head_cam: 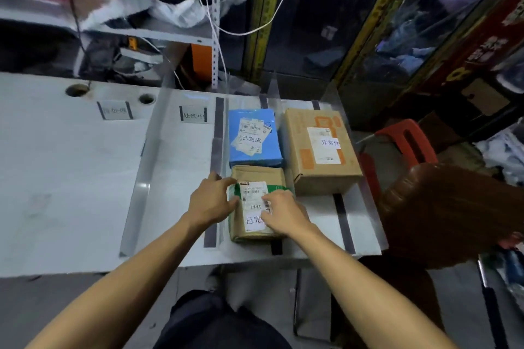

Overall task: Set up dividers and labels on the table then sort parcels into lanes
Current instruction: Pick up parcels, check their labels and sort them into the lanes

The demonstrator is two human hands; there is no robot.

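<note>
Head view: the left hand (211,201) grips the brown parcel (256,204) at its 9 o'clock edge; the right hand (283,214) lies flat on top.

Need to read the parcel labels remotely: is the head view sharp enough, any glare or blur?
Head view: table evenly lit, labels on blue parcel and large brown box readable; shelf clutter at the top edge motion-blurred, wide-angle bending at the edges, faint glare on clear dividers.

A perforated metal shelving upright (216,20) and a shelf of bundled cloth (136,0) are seen well beyond the fingers. Yellow-framed glass panels (320,22) are set further right; a red plastic stool (405,142) and a brown chair back (450,215) are placed rightward.
</note>
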